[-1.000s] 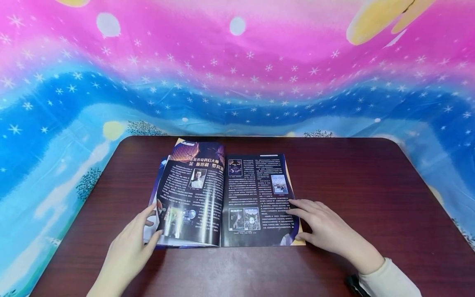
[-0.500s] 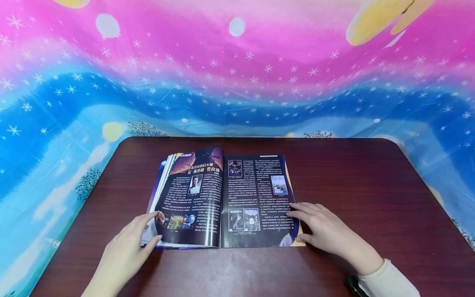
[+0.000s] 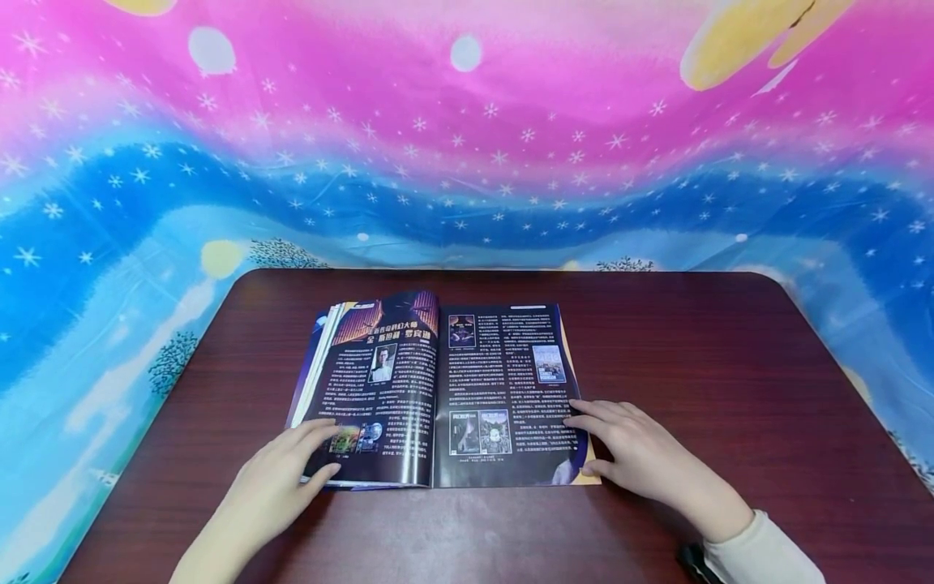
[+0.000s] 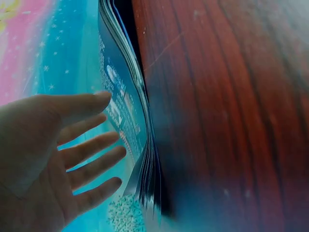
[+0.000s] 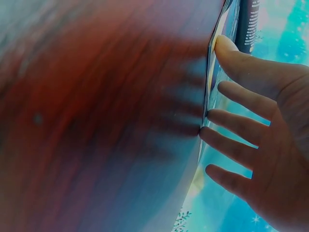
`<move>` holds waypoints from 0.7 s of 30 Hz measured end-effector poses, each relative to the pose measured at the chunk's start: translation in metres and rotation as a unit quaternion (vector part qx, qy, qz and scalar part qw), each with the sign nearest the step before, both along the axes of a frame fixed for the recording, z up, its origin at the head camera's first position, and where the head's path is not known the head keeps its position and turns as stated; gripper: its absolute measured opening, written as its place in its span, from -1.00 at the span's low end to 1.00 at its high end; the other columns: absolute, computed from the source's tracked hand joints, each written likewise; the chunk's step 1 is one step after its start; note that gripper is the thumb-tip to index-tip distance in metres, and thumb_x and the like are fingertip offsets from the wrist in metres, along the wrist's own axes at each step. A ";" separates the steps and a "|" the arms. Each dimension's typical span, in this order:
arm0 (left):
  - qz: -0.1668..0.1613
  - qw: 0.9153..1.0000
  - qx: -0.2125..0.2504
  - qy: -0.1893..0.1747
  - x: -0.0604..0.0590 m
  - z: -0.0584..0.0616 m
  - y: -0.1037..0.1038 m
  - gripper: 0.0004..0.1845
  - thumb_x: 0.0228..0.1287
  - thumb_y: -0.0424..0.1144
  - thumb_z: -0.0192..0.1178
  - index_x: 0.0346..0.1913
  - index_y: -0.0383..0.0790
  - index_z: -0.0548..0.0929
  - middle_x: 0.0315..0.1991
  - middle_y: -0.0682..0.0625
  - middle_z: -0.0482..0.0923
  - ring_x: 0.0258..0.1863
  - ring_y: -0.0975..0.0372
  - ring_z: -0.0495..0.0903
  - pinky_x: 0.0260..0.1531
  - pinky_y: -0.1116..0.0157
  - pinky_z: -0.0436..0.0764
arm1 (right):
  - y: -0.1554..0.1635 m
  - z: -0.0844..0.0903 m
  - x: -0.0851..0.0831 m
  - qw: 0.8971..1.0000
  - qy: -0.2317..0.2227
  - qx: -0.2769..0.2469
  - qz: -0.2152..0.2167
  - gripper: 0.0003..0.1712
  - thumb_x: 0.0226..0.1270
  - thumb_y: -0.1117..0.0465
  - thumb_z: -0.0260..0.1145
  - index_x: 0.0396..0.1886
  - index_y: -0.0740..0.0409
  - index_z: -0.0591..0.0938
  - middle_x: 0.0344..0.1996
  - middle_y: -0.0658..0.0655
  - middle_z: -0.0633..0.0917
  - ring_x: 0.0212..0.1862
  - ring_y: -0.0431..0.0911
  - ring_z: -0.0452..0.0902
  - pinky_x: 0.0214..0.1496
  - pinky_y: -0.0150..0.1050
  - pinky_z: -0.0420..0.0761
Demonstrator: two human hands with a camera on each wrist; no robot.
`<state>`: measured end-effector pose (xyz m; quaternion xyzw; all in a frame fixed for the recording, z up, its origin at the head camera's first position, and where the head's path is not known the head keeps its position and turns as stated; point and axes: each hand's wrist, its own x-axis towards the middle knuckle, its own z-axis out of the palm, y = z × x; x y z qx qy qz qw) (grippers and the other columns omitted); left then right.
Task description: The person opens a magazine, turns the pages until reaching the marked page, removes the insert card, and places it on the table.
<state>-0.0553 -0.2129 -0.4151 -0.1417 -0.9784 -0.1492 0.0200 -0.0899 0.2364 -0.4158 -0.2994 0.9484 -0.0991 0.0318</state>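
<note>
Magazine [image 3: 438,389] glossy, flat open — left hand [image 3: 280,478], right hand [image 3: 642,454] pressing pages.

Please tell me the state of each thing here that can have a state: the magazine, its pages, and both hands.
magazine: open, lying flat on the table.
left page: lying nearly flat on the left stack, bulging slightly near the spine.
left hand: open, fingers resting on the left page's lower corner.
right hand: open, fingers resting flat on the right page.

Open magazine [image 3: 438,397] (dark glossy pages) lies flat on the table's middle.
</note>
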 end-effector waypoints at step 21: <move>-0.059 0.997 -0.031 -0.025 -0.017 -0.007 0.008 -0.45 0.08 -0.11 0.50 0.16 -0.16 0.64 0.23 -0.11 0.53 0.18 -0.07 0.53 0.11 -0.13 0.51 | -0.004 0.003 -0.001 1.000 -0.001 -0.003 -0.006 -0.33 0.01 0.05 0.61 0.16 0.13 0.65 0.25 0.21 0.56 0.23 0.13 0.50 0.20 0.15 0.48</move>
